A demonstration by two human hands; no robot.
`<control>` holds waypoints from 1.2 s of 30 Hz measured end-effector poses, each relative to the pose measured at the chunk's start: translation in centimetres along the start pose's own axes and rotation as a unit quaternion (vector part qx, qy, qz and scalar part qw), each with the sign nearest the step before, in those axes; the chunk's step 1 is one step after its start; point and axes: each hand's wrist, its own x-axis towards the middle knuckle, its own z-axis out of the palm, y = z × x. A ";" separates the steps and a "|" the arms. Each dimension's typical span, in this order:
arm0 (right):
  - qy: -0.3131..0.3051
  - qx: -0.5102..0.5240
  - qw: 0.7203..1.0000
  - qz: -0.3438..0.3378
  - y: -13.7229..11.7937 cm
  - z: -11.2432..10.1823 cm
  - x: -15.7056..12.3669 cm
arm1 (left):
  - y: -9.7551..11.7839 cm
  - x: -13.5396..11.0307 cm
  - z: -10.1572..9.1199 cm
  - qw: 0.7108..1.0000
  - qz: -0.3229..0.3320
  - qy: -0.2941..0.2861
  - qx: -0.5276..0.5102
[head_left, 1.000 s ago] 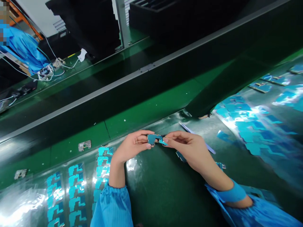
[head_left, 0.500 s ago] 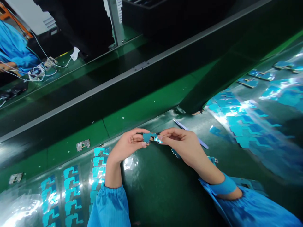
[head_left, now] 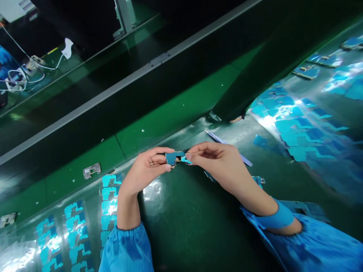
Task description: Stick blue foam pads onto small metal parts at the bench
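Between my two hands, above the green mat, is a small circuit board point(head_left: 171, 158) with a blue film on its face. My left hand point(head_left: 141, 170) pinches its left end between thumb and fingers. At its right end, the thumb and fingers of my right hand point(head_left: 217, 160) are closed on the board. Behind my right hand lies a pair of tweezers point(head_left: 246, 160), partly hidden by it. Another board point(head_left: 209, 176) shows just beneath that hand, and one more board point(head_left: 259, 180) lies beside the wrist.
Sheets of blue film pieces point(head_left: 76, 234) lie at the left. More blue film point(head_left: 300, 128) covers the right side. A bare metal-faced board point(head_left: 92, 170) and another like it point(head_left: 8, 220) rest on the green ledge. A dark beam point(head_left: 159, 60) crosses behind, with cables point(head_left: 19, 77) beyond.
The view has shifted, so the surroundings sit slightly differently in the picture. Both hands keep hold of the circuit board, which looks much the same.
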 end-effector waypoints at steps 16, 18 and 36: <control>0.012 -0.021 1.000 -0.005 -0.1 0.3 -0.1 | 0.0 0.1 0.0 1.000 0.002 -0.003 0.000; 0.010 -0.018 1.000 -0.007 0.0 0.3 0.0 | 0.0 0.1 0.1 1.000 0.003 -0.002 -0.001; 0.025 -0.017 1.000 -0.010 0.4 0.7 -0.1 | 0.1 0.0 0.1 1.000 0.001 0.007 -0.010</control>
